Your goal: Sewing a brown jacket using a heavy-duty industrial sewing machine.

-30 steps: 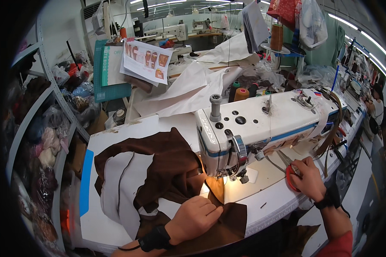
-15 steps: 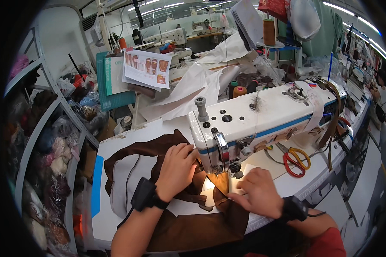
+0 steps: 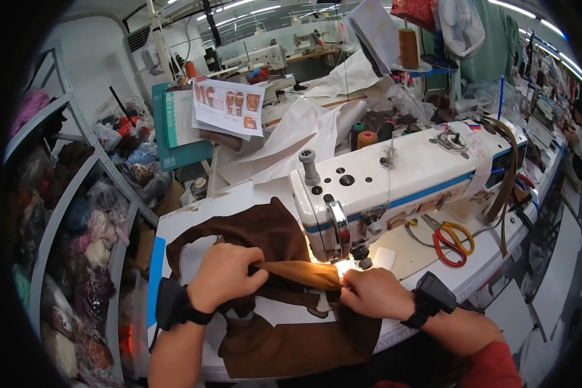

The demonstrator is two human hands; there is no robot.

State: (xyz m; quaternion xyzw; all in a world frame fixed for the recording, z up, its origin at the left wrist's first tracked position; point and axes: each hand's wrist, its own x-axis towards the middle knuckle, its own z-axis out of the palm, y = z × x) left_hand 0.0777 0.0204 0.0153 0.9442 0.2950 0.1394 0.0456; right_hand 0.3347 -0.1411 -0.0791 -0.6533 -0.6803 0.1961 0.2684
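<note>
A brown suede-like fabric piece (image 3: 265, 223) is spread over the white sewing table, its lower panel (image 3: 291, 349) hanging toward the near edge. My left hand (image 3: 229, 277) pinches one end of a lighter brown strip of this fabric (image 3: 304, 274), and my right hand (image 3: 376, 292) grips the other end. The strip is stretched between them, just in front of the sewing machine's head (image 3: 323, 226). The lit needle area lies right beside my right fingers. The presser foot is partly hidden. A small white block (image 3: 385, 257) sits behind my right hand.
Red- and yellow-handled scissors (image 3: 451, 239) lie on the table right of the needle. Thread cones (image 3: 366, 139) stand behind the machine. A metal shelf (image 3: 68, 187) with bagged materials rises at the left. Printed sheets (image 3: 229, 103) and white material (image 3: 297, 142) are farther back.
My left hand has moved left and down, away from the machine head, drawing the strip taut. My right hand has shifted slightly and now grips the fabric near the needle.
</note>
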